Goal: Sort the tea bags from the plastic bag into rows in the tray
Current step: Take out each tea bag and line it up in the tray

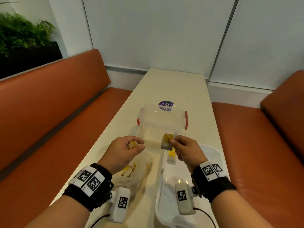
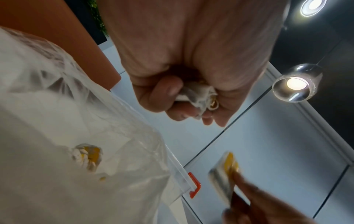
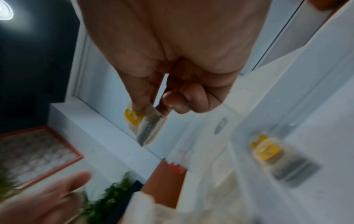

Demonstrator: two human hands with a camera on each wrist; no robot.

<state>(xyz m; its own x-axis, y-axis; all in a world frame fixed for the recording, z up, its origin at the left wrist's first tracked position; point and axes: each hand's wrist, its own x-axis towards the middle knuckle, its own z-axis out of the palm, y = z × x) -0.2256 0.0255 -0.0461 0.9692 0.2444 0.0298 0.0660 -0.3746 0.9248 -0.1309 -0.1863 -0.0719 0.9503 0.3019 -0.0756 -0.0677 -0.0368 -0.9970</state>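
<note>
The right hand (image 1: 184,149) pinched one tea bag (image 1: 167,142) between thumb and forefinger, held above the tray's (image 1: 213,153) far end, where another tea bag (image 1: 171,156) lay inside. The left hand (image 1: 125,151), left of the tray, was curled around a crumpled bunch of tea bags (image 2: 199,98) above the plastic bag (image 1: 136,175), which lay on the desk (image 1: 172,86) just beside the tray with more bags inside. A clear box (image 1: 162,119) with red clips stood beyond the tray.
</note>
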